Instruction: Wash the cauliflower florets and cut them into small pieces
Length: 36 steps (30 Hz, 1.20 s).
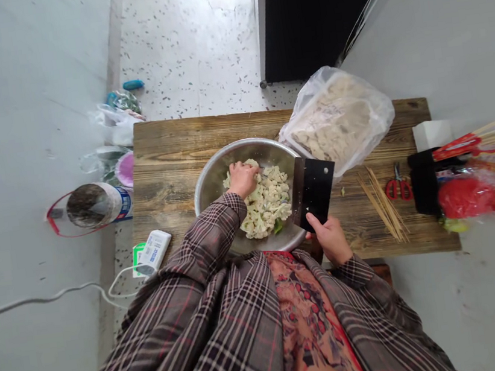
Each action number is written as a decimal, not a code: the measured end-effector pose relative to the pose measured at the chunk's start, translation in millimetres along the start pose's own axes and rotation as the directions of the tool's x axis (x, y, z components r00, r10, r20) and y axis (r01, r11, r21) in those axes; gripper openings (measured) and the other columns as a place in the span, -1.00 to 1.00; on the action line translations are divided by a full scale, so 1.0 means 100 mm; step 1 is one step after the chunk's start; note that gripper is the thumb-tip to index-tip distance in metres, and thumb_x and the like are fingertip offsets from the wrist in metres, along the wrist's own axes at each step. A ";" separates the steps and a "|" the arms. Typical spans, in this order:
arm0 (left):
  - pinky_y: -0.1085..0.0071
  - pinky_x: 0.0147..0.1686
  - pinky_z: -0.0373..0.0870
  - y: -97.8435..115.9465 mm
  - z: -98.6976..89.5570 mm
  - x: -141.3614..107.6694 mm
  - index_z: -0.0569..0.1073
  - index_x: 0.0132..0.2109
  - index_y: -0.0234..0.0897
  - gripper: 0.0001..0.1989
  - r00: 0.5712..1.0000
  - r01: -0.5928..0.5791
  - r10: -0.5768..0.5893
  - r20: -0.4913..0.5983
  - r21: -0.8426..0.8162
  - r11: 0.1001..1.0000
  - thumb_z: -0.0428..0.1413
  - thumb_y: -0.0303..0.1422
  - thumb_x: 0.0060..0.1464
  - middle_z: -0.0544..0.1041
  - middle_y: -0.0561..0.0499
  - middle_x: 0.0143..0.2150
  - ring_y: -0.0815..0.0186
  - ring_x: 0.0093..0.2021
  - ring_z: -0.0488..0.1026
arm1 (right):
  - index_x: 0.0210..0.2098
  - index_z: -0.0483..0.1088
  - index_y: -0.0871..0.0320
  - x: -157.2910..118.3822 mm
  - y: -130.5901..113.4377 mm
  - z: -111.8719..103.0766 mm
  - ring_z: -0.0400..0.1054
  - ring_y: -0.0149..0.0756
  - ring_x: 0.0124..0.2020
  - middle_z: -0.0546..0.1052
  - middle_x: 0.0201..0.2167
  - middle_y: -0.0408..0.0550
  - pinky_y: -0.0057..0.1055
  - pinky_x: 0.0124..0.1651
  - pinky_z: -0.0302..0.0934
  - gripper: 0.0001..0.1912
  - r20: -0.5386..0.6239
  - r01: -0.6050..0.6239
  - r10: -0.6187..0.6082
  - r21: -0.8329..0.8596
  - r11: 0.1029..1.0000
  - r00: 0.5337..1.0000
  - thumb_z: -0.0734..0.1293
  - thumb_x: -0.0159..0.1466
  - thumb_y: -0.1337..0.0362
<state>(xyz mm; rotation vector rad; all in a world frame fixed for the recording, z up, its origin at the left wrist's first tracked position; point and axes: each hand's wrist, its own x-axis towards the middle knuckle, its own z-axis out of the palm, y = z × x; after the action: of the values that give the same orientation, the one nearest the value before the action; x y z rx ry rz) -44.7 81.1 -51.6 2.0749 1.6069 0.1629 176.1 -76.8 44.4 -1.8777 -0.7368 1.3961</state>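
Note:
A large steel bowl [205, 180] stands on the wooden table, with cut cauliflower florets [267, 202] and a bit of green leaf inside. My left hand [243, 179] reaches into the bowl with its fingers curled down on the cauliflower near the far side; the fingertips are partly hidden among the florets. At the bowl's right rim, my right hand [331, 238] is closed on a cleaver [316, 188] with a broad dark blade, its thumb lying along the near edge. The blade is tilted and overlaps the rim; its handle is mostly hidden by the hand.
Behind the bowl, a clear plastic bag [339, 118] holds pale pieces. Bamboo skewers [382, 204], red-handled scissors [398, 187] and a black holder [423, 183] with packets occupy the table's [165, 153] right side. A white power strip [156, 250] with its cord lies at the left edge.

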 end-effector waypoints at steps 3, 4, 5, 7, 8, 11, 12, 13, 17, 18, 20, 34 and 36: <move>0.04 0.09 0.05 -0.05 -0.07 -0.10 0.49 -0.27 -0.21 -0.84 0.987 0.071 -0.106 -0.120 -0.265 0.962 0.14 -0.46 -0.08 0.54 -0.07 -0.24 0.07 -0.07 0.31 | -0.43 0.41 0.21 -0.01 -0.05 -0.07 0.27 -0.42 -0.66 0.45 -0.59 -0.19 -0.45 -0.62 0.24 -0.54 -0.019 -0.021 0.022 0.065 0.998 1.000 0.46 0.00 -0.09; 0.10 0.05 0.13 -0.08 -0.10 -0.14 0.47 -0.28 -0.22 -0.87 0.981 0.087 -0.152 -0.123 -0.421 0.903 0.14 -0.43 -0.07 0.53 -0.05 -0.26 0.12 -0.11 0.33 | -0.40 0.43 0.21 0.00 -0.06 -0.09 0.27 -0.43 -0.65 0.47 -0.57 -0.18 -0.45 -0.61 0.26 -0.54 -0.034 -0.026 0.029 0.084 0.996 0.999 0.47 -0.01 -0.08; 0.18 -0.02 0.21 -0.11 -0.14 -0.18 0.45 -0.28 -0.24 -0.88 0.977 0.092 -0.186 -0.102 -0.587 0.804 0.15 -0.39 -0.05 0.51 -0.03 -0.28 0.18 -0.16 0.35 | -0.37 0.44 0.21 0.00 -0.07 -0.11 0.28 -0.43 -0.64 0.48 -0.55 -0.17 -0.44 -0.60 0.27 -0.53 -0.051 -0.032 0.037 0.096 0.995 0.998 0.47 -0.02 -0.08; 0.35 -0.17 0.29 -0.18 -0.20 -0.28 0.41 -0.27 -0.27 -0.84 0.980 0.086 -0.200 -0.027 -0.841 0.535 0.16 -0.34 -0.04 0.48 0.02 -0.32 0.30 -0.26 0.37 | -0.34 0.46 0.21 0.01 -0.09 -0.14 0.29 -0.42 -0.62 0.50 -0.53 -0.16 -0.43 -0.59 0.28 -0.52 -0.085 -0.044 0.053 0.108 0.993 0.995 0.48 -0.03 -0.07; 0.42 -0.25 0.29 -0.20 -0.23 -0.32 0.39 -0.25 -0.28 -0.81 0.981 0.090 -0.193 0.011 -0.910 0.406 0.17 -0.32 -0.05 0.47 0.04 -0.32 0.35 -0.29 0.38 | -0.34 0.47 0.21 0.02 -0.09 -0.15 0.30 -0.42 -0.61 0.50 -0.52 -0.16 -0.43 -0.58 0.29 -0.53 -0.093 -0.048 0.059 0.113 0.992 0.994 0.48 -0.03 -0.07; 0.53 -0.44 0.26 -0.24 -0.30 -0.45 0.37 -0.19 -0.29 -0.68 0.975 0.166 -0.173 0.140 -0.975 0.146 0.24 -0.30 -0.11 0.47 0.05 -0.31 0.40 -0.34 0.43 | -0.35 0.48 0.21 0.03 -0.09 -0.15 0.30 -0.43 -0.59 0.51 -0.49 -0.15 -0.44 -0.58 0.30 -0.54 -0.084 -0.047 0.058 0.128 0.991 0.995 0.48 -0.03 -0.05; 0.54 -0.49 0.23 -0.23 -0.32 -0.48 0.36 -0.18 -0.29 -0.64 0.969 0.201 -0.167 0.184 -0.976 0.086 0.26 -0.28 -0.11 0.48 0.04 -0.31 0.39 -0.36 0.46 | -0.35 0.48 0.21 0.03 -0.08 -0.14 0.30 -0.43 -0.59 0.52 -0.49 -0.14 -0.44 -0.58 0.31 -0.54 -0.075 -0.044 0.054 0.130 0.991 0.996 0.48 -0.03 -0.05; 0.56 -0.54 0.20 -0.22 -0.32 -0.50 0.35 -0.18 -0.30 -0.62 0.961 0.232 -0.164 0.224 -0.972 0.033 0.27 -0.26 -0.12 0.48 0.03 -0.33 0.37 -0.39 0.48 | -0.35 0.48 0.22 0.03 -0.08 -0.12 0.30 -0.42 -0.59 0.52 -0.48 -0.14 -0.44 -0.58 0.31 -0.54 -0.065 -0.041 0.050 0.128 0.991 0.997 0.49 -0.03 -0.05; 0.61 -0.67 0.05 -0.16 -0.31 -0.54 0.32 -0.25 -0.32 -0.61 0.934 0.273 -0.222 0.280 -0.960 -0.064 0.33 -0.28 -0.15 0.40 0.12 -0.48 0.44 -0.55 0.45 | -0.33 0.47 0.22 0.01 -0.08 -0.07 0.29 -0.43 -0.60 0.51 -0.49 -0.16 -0.45 -0.59 0.31 -0.53 -0.044 -0.033 0.039 0.119 0.992 0.998 0.49 -0.03 -0.04; 0.62 -0.69 0.01 -0.14 -0.30 -0.54 0.32 -0.26 -0.32 -0.61 0.932 0.266 -0.235 0.275 -0.961 -0.071 0.34 -0.30 -0.17 0.38 0.13 -0.50 0.46 -0.58 0.43 | -0.32 0.47 0.22 0.01 -0.08 -0.07 0.29 -0.44 -0.60 0.51 -0.49 -0.16 -0.45 -0.60 0.31 -0.53 -0.041 -0.033 0.038 0.118 0.992 0.998 0.49 -0.03 -0.04; 0.63 -0.73 -0.05 -0.12 -0.30 -0.54 0.33 -0.24 -0.33 -0.60 0.932 0.255 -0.243 0.269 -0.963 -0.088 0.35 -0.33 -0.18 0.40 0.13 -0.50 0.49 -0.62 0.38 | -0.32 0.46 0.21 0.00 -0.08 -0.05 0.28 -0.44 -0.61 0.51 -0.49 -0.17 -0.46 -0.60 0.30 -0.53 -0.032 -0.035 0.039 0.118 0.992 0.999 0.49 -0.03 -0.04; 0.61 -0.63 0.19 -0.19 -0.24 -0.51 0.23 0.18 -0.36 -0.46 0.902 0.244 -0.405 0.154 -0.953 0.181 0.16 -0.33 0.08 0.56 -0.16 -0.14 0.39 -0.42 0.51 | -0.32 0.47 0.22 -0.07 -0.09 -0.05 0.29 -0.43 -0.60 0.52 -0.48 -0.14 -0.45 -0.61 0.30 -0.53 -0.051 -0.017 0.021 0.088 0.996 0.998 0.48 -0.03 -0.05; 0.56 -0.56 0.27 -0.22 -0.21 -0.49 0.20 0.22 -0.37 -0.46 0.883 0.258 -0.456 0.113 -0.928 0.269 0.11 -0.36 0.11 0.55 -0.15 -0.14 0.37 -0.39 0.51 | -0.31 0.47 0.22 -0.08 -0.08 -0.07 0.30 -0.42 -0.60 0.52 -0.48 -0.14 -0.44 -0.60 0.30 -0.51 -0.057 -0.016 0.020 0.075 0.997 0.998 0.47 -0.03 -0.06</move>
<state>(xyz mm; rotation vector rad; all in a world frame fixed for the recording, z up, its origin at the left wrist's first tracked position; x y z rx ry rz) -86.2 45.3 -33.2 0.7530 1.4640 0.9064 180.0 -79.4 56.8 -1.8628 -0.6328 1.3561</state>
